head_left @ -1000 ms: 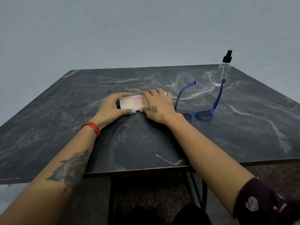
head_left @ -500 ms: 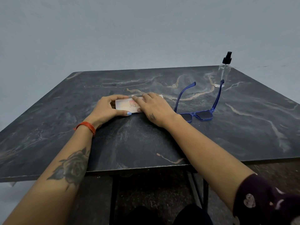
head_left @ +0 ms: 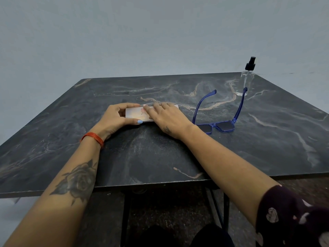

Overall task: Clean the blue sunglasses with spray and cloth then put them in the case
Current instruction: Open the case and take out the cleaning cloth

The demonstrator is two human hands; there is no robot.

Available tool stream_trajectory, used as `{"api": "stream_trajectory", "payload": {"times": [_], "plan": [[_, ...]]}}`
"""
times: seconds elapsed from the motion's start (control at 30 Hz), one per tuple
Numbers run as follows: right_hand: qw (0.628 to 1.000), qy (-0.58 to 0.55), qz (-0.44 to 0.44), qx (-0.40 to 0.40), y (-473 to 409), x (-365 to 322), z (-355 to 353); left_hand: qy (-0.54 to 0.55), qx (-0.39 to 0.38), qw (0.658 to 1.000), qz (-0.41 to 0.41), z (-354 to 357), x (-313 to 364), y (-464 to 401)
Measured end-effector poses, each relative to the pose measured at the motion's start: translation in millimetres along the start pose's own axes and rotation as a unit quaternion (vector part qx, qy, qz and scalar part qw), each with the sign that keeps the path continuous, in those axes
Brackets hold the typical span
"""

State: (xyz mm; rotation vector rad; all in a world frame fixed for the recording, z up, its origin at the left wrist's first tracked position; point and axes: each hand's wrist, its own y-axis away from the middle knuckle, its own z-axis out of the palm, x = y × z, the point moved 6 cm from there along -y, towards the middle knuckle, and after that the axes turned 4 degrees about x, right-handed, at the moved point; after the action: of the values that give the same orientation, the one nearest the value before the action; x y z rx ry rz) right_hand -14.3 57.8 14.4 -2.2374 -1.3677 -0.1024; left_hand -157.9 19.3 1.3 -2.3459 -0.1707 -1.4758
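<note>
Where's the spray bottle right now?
Head view: the spray bottle stands upright at the table's far right corner, just behind the blue sunglasses, away from both hands.

Head view, facing down, table (head_left: 267, 139) near

Illumination is dim, flat and cool, giving the frame a blue-grey cast. No light source is in view, and its direction cannot be determined. Shadows are soft: faint dark patches lie under both forearms on the dark marble-patterned tabletop (head_left: 267, 139), with deep shade beneath it. No hard glare is present; only a weak sheen lies on the pale rectangular card-like case (head_left: 133, 115). Wide-angle distortion spreads the near table edge outward toward the side margins. The dark patterned sleeve (head_left: 293, 216) at the lower right corner is soft. The red print on the case is not legible. Fine grain covers the plain grey wall (head_left: 124, 36).
</note>
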Motion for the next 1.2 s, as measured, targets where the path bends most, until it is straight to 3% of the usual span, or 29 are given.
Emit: {"api": "stream_trajectory", "payload": {"times": [0.53, 0.77, 1.2], "plan": [[0.978, -0.133, 0.086, 0.138, -3, 8, -13, -0.096, -0.042, 0.99, 0.095, 10, 13, 7], [0.941, -0.159, 0.094, 0.282, 10, 0, -39, -0.117, -0.033, 0.989, 0.089, 9, 7, 3], [0.956, -0.134, 0.042, 0.258, 15, -11, -36, -0.081, -0.009, 0.994, 0.077, 10, 5, 0]]}}
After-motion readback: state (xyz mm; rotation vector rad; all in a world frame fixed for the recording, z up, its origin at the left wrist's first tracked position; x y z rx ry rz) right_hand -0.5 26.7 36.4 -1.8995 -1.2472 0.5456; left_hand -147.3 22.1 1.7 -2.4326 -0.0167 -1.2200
